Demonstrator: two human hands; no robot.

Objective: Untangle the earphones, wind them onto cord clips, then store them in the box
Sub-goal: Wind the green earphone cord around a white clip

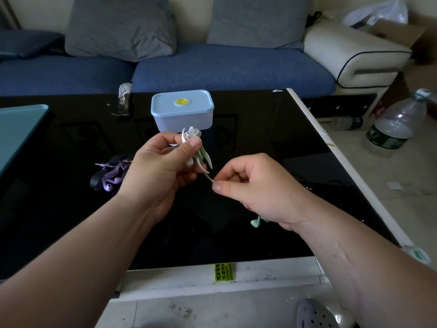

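My left hand (163,166) holds a white cord clip (190,136) above the black table, with pale green earphone cord (204,159) wound around it. My right hand (255,188) pinches the loose end of that green cord between thumb and forefinger. A green earbud (256,223) hangs below my right hand. A purple earphone set on a dark clip (111,174) lies on the table left of my left hand. The light blue box (182,112) with a yellow spot on its closed lid stands behind my hands.
The black glass table (272,129) has a white edge on the right and front. A teal object (16,131) lies at the left edge. A blue sofa (212,65) stands behind. Plastic bottles (397,124) stand on the floor to the right.
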